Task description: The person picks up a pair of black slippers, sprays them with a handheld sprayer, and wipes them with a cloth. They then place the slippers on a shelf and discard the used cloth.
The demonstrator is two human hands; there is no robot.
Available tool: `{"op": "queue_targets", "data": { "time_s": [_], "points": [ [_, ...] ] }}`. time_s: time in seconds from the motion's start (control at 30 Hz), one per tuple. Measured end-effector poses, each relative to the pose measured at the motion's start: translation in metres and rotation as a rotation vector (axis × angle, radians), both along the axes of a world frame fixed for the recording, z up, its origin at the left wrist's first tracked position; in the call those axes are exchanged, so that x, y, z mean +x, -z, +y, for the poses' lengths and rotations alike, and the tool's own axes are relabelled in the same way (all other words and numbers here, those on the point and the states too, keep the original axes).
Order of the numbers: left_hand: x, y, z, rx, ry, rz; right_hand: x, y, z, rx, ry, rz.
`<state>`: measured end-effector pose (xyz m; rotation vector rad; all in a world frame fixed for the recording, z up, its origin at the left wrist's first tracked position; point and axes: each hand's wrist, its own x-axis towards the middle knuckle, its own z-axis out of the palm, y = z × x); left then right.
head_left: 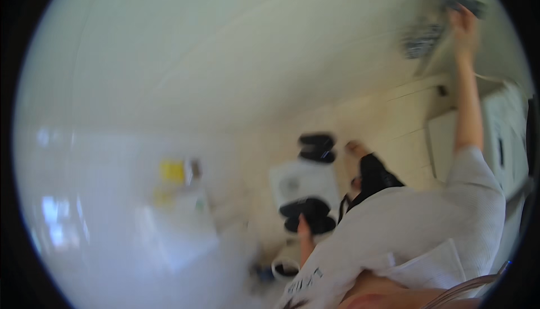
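Low in the view, my left hand (304,231) grips a pair of black slippers (307,210), its fingers partly hidden against them. My right arm stretches far up to the wall at the upper right. There my right hand (463,23) closes on a dark grey thing (468,6), too blurred to name. Just left of that hand, a grey patterned thing (423,41) shows against the wall, also smeared by motion. Another pair of black slippers (316,147) lies on the tiled floor beyond the ones in my left hand.
A white square panel with a round grey patch (289,184) lies on the floor. A white boxy appliance (502,134) stands at the right. To the left are yellow items (172,171) on a glossy white surface (112,219). A white round container (285,268) stands near my left forearm.
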<state>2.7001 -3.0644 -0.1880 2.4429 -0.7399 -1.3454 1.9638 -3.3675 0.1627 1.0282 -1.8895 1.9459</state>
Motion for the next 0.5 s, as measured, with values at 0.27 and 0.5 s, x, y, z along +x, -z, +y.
{"op": "queue_targets", "data": {
  "time_s": [0.27,0.5],
  "points": [
    [0.043,-0.002,0.035,0.097,-0.246,0.028,0.319,0.37,0.045,1.205,-1.33,-0.083],
    [0.02,0.047,0.062,0.086,-0.522,0.108,0.508,0.567,-0.039,1.711,-1.584,0.712]
  ]
}}
